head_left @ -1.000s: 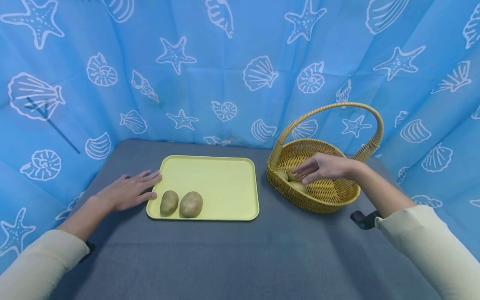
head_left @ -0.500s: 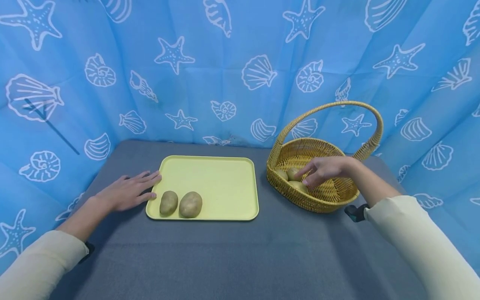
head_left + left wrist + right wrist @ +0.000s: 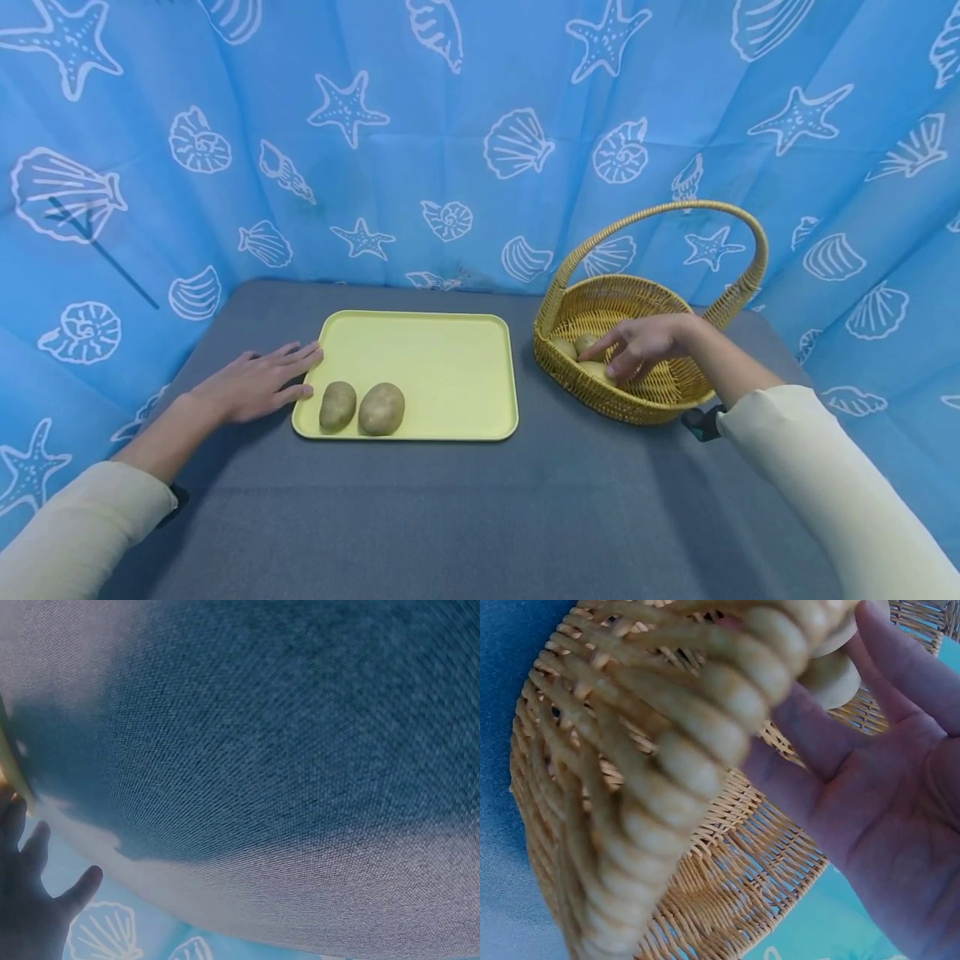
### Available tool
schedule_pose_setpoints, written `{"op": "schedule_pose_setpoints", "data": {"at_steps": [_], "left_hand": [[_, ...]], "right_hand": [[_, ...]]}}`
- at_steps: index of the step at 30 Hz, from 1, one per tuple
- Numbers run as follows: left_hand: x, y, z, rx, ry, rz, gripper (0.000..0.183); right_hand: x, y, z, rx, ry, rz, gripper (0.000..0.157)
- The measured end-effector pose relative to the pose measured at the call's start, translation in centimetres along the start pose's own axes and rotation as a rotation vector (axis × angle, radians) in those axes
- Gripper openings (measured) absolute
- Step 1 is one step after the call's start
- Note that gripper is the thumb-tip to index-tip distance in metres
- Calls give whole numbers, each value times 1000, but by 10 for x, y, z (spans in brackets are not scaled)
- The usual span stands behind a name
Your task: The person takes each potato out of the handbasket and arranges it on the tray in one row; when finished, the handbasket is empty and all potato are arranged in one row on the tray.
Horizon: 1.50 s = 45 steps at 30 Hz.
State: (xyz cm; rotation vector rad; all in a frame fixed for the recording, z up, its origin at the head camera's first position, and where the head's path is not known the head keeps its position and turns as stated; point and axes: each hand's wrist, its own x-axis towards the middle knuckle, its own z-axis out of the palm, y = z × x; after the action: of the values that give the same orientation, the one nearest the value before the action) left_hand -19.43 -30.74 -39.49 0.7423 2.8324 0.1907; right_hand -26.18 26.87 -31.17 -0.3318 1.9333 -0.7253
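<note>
My right hand point(image 3: 647, 343) reaches into a wicker basket point(image 3: 637, 412), its fingers bent down over the nearest potato point(image 3: 597, 372). The thumb and index finger lie on either side of this potato. Two more potatoes sit behind it in the basket, one at the back point(image 3: 585, 342) and one by the left wall point(image 3: 564, 347). The right wrist view shows the palm point(image 3: 900, 795) beyond the woven rim, which hides some fingertips. My left hand point(image 3: 251, 385) lies flat with its fingertips at the left edge of a yellow tray point(image 3: 450, 375).
Two potatoes rest near the tray's front left corner, a smaller one point(image 3: 337, 406) and a larger one point(image 3: 382, 409). The basket's tall arched handle point(image 3: 660, 212) rises above the right hand. Behind the grey-covered table point(image 3: 450, 517) hangs a blue seashell curtain point(image 3: 465, 142).
The right hand has lowered further into the basket, and its thumb and index finger have come down around the front potato. The left hand and the tray stay where they were.
</note>
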Motion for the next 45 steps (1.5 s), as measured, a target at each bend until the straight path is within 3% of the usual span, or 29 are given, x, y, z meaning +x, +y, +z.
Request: {"op": "schedule_pose_setpoints", "data": {"at_steps": [13,26,35,45], "left_hand": [[-1,0,0,-2,3,-3,68],[-3,3,-2,7,11,5,66],[-2,5,0,10,21,6,66],[-2,3,0,7,20,12,66]], "right_hand": [[4,-4,4,-21,62,-38,57],[5,-4,10,-138,128,-181,55],[-22,-1,9,-253,239,-269,54],[-41,-21,8,-340,258,-452,50]]}}
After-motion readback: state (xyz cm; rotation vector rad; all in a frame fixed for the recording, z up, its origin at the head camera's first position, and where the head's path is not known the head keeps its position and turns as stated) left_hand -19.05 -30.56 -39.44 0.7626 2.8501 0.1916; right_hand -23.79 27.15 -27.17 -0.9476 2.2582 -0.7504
